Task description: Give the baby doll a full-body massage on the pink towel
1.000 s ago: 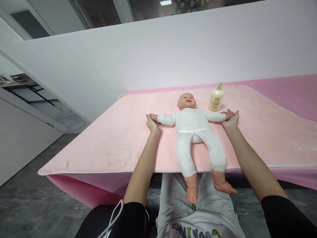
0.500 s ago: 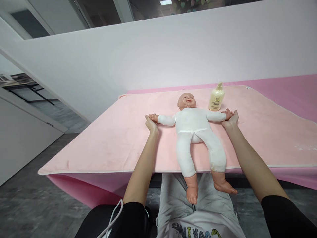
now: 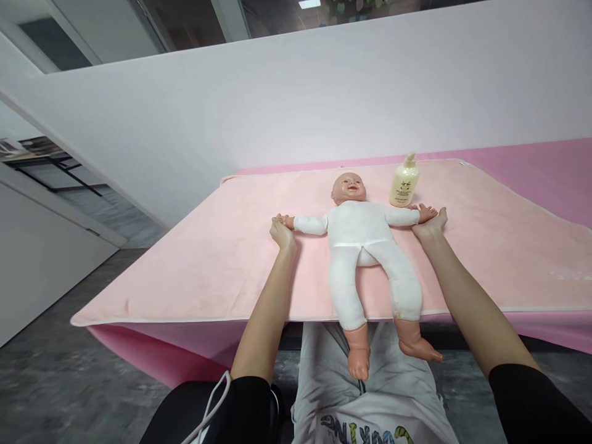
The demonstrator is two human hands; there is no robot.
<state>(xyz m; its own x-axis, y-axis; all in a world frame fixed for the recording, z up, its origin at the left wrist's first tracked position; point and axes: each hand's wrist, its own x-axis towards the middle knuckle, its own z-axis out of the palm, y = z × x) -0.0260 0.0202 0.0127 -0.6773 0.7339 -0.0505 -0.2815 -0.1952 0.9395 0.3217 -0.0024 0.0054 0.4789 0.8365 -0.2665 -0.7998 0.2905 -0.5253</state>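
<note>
A baby doll [image 3: 359,225] with a white cloth body lies on its back, arms spread wide, feet hanging over the table's near edge. My left hand [image 3: 282,233] is closed around the doll's hand on the left side. On the other side, my right hand [image 3: 431,227] holds the doll's other hand from below, palm up; the doll's small fingers show above mine. A pale yellow pump bottle [image 3: 404,182] stands upright just above the doll's right-side arm, close to my right hand but apart from it.
A light pink blanket [image 3: 194,259] covers the table over a darker pink cloth [image 3: 546,166]. Behind the table rises a white partition [image 3: 296,111]. A white cable [image 3: 215,401] runs beside my left elbow. My lap is under the doll's feet.
Both hands have shifted slightly outward, and the doll's arms look a little straighter. My left fingers appear more curled around the doll's hand. The bottle has not moved.
</note>
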